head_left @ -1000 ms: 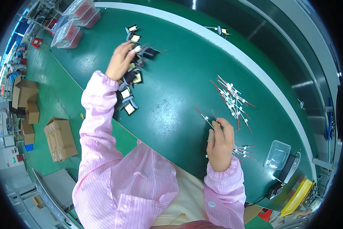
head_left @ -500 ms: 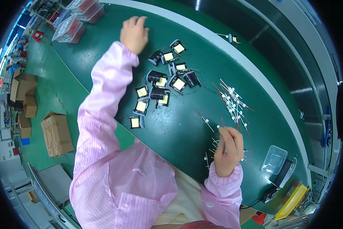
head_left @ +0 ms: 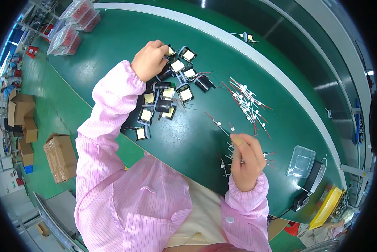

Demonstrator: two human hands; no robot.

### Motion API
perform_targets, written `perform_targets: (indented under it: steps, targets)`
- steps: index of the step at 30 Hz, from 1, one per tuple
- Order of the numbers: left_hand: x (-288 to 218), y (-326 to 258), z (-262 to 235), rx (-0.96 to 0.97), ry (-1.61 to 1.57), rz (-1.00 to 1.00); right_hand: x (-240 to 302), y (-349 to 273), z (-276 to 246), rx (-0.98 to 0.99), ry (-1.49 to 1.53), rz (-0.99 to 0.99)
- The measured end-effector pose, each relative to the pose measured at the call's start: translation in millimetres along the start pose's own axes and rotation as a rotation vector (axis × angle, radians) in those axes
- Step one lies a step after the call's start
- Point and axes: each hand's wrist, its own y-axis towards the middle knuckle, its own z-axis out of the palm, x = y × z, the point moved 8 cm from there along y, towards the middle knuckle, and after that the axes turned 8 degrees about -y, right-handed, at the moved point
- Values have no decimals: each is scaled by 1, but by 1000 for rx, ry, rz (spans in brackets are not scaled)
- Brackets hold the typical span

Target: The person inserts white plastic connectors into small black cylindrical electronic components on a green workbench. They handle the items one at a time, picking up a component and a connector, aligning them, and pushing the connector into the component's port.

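Note:
My left hand [head_left: 149,61] is at the far left of a cluster of small black curved parts, fingers closed on one black part with a pale-yellow pad [head_left: 170,51]; its palm hides most of that part. Beside it lie several similar parts, such as one with a grey rim [head_left: 185,93]. My right hand [head_left: 248,161], a tan cover on one fingertip, pinches a thin wire lead with a white connector [head_left: 232,129]. Under and around this hand lie loose leads [head_left: 223,167], partly hidden. Farther off is a pile of red and white wire leads [head_left: 248,103].
A clear plastic tray [head_left: 301,161] and a black device with a cable [head_left: 310,187] stand at the right, near a yellow bin [head_left: 326,208]. Clear boxes with reddish contents [head_left: 65,40] sit far left. A pale curved rim [head_left: 222,31] bounds the green table. Cartons [head_left: 60,157] stand on the floor.
My left hand has come down toward the black parts and now has one in its fingers. The right hand keeps its pinch near the leads. The whole view has shifted slightly.

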Motion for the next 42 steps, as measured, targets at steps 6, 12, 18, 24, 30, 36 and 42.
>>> perform_targets:
  steps: [6, 12, 18, 24, 30, 36, 42]
  targets:
    - [-75, -3, -43, -68, -403, 107, -27, -11, -1, -9, 597, 493]
    - [-154, -34, -35, 141, -850, 185, -48, -18, 0, 110, 981, 649]
    - [-221, -51, 14, 318, -861, 423, -41, -18, -5, 112, 1079, 633]
    - [-217, -38, 36, 195, -1562, 96, -41, -18, 5, 21, 1323, 663]
    - [-188, -33, 72, 278, -1801, -234, -44, -13, 3, 42, 1205, 608]
    - [-174, -29, 57, 168, -1610, -61, -49, -14, -2, 169, 872, 619]
    - [-207, -35, 30, 128, -1001, 287, -55, -18, 5, 180, 940, 665]
